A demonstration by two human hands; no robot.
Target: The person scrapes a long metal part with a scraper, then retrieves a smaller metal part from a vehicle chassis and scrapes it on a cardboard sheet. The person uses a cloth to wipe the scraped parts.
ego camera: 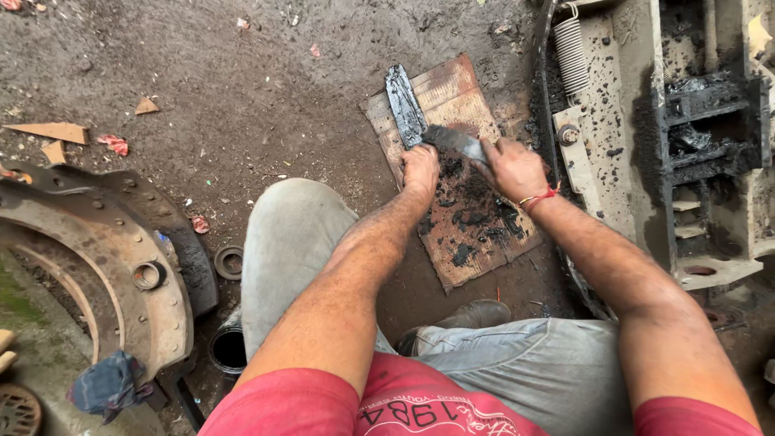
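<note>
My left hand [421,169] grips the lower end of a long flat metal strip [404,103] coated in black grease, its far end lying over a piece of brown cardboard [476,250] on the dirt. My right hand [514,168], with a red thread at the wrist, is shut on a flat metal blade [458,142] pressed against the strip. Clumps of black grease [472,214] lie on the cardboard below both hands.
A greasy machine housing [646,137] with a coil spring [571,55] stands at the right. A large rusty round casting [105,250] lies at the left, with a metal ring [229,262], a dark cloth [105,384] and wood scraps [56,131] nearby. My knees fill the lower middle.
</note>
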